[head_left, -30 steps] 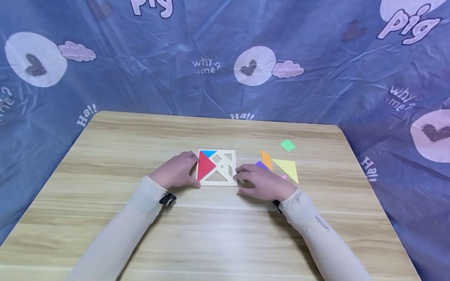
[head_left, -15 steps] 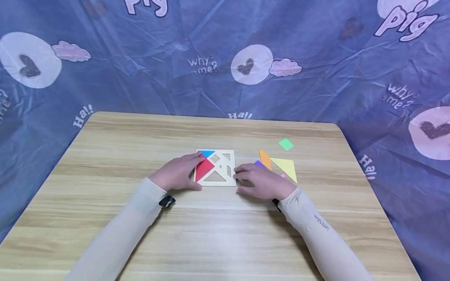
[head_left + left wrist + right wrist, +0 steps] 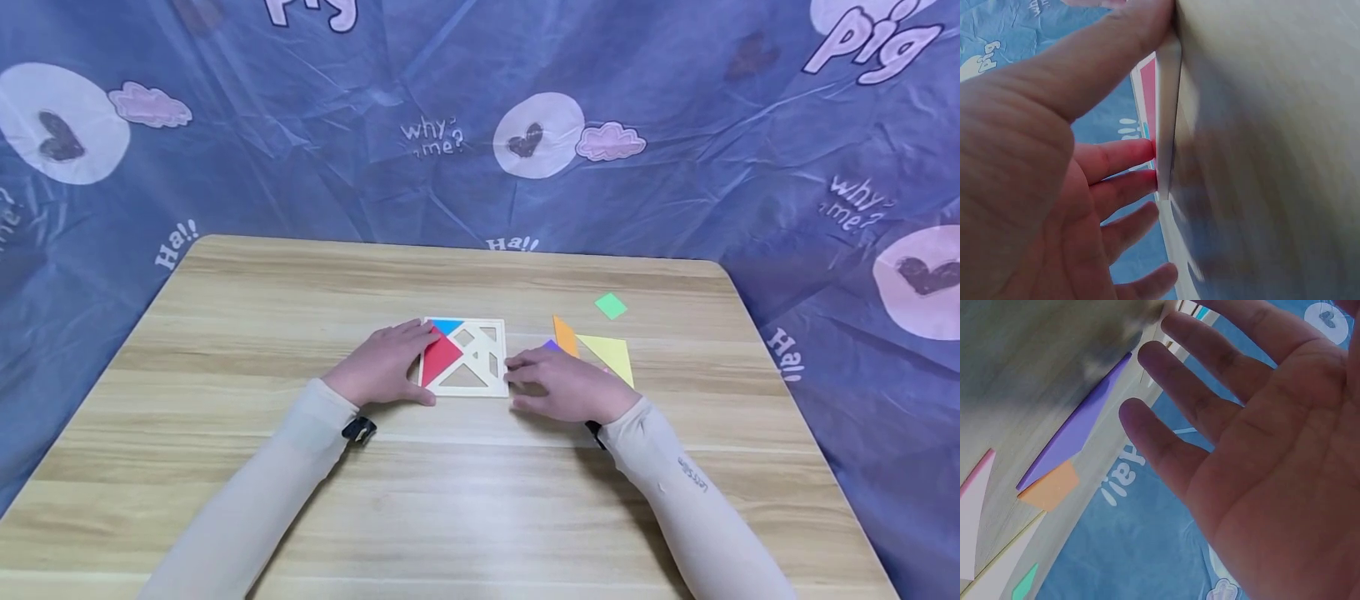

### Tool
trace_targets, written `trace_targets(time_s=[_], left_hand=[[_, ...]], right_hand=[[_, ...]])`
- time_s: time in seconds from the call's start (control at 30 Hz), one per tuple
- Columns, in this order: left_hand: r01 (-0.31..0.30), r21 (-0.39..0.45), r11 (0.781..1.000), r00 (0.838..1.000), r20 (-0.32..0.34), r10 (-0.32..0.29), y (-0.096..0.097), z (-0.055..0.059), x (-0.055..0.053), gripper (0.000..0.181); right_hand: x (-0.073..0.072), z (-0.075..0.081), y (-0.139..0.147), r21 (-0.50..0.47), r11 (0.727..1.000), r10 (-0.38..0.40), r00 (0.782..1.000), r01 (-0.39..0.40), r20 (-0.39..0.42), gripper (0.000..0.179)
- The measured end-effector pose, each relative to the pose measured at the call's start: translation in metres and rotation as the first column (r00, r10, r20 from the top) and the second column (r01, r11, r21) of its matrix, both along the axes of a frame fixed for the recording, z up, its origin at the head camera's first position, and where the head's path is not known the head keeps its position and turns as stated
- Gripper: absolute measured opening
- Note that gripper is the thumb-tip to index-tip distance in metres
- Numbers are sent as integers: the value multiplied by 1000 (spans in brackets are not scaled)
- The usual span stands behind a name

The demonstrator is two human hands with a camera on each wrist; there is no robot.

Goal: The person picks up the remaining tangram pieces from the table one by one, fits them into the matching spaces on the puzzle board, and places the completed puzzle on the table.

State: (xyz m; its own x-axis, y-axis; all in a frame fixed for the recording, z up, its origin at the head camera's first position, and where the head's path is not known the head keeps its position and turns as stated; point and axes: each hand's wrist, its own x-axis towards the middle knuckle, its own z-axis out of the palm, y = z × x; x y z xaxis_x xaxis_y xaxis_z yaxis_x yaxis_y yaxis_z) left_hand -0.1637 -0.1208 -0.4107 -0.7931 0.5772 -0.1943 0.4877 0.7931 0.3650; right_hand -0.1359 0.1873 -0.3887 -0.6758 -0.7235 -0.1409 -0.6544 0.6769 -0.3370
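A pale tangram board [image 3: 493, 387] lies flat on the table, its recesses holding a red triangle [image 3: 442, 357] and a blue piece [image 3: 447, 326]. My left hand [image 3: 382, 365] is at the board's left side, thumb by the near corner. In the left wrist view, its straight index and middle fingers [image 3: 1124, 181] touch the board's edge [image 3: 1167, 119]. Beside the right edge, my right hand [image 3: 573, 385] has its fingers spread and loosely bent, holding nothing; whether the fingertips touch the board is unclear. Under and behind it are a purple piece [image 3: 1079, 428] and an orange parallelogram [image 3: 566, 337].
Right of the board lie a yellow triangle [image 3: 618, 357] and a pink piece [image 3: 974, 519], mostly hidden by the right hand in the head view. Farther back is a green square [image 3: 611, 306]. A blue printed curtain [image 3: 337, 167] hangs behind the wooden table [image 3: 450, 500].
My left fingers have come over onto the red triangle. The board has slid slightly to the right, and both hands have shifted a little with it. The loose pieces stay put.
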Motion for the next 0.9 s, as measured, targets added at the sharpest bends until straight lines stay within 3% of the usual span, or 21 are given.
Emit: trace_targets(time_s=[0.27, 0.43, 0.5, 0.57, 0.63, 0.73, 0.83, 0.9], left_hand=[[11, -13, 1000, 999, -32, -11, -2, -1, -3, 107], [12, -28, 1000, 999, -44, -13, -3, -1, -5, 105], [10, -21, 1000, 999, -44, -11, -3, 0, -5, 105], [10, -6, 1000, 999, -40, -11, -2, 1, -5, 105], [8, 9, 1000, 1000, -28, -8, -2, 1, -5, 107], [8, 37, 999, 1000, -22, -7, -2, -1, -5, 114], [1, 49, 999, 1000, -23, 1, -3, -3, -5, 121], [-4, 48, 999, 1000, -26, 5, -3, -4, -5, 122]], right_hand=[[1, 1, 0, 19, 1000, 20, 999, -19, -25, 44], [-2, 6, 7, -27, 1000, 8, 999, -7, 34, 42], [-6, 11, 15, -82, 996, -19, 999, 23, 42, 40], [-11, 19, 28, -111, 988, -106, 994, 108, 27, 39], [-15, 26, 44, -117, 969, -219, 976, 217, -7, 38], [-20, 33, 67, -56, 916, -398, 916, 396, -36, 41], [-24, 34, 84, 45, 866, -498, 867, 499, -27, 45], [-25, 33, 91, 140, 838, -531, 847, 528, -15, 50]])
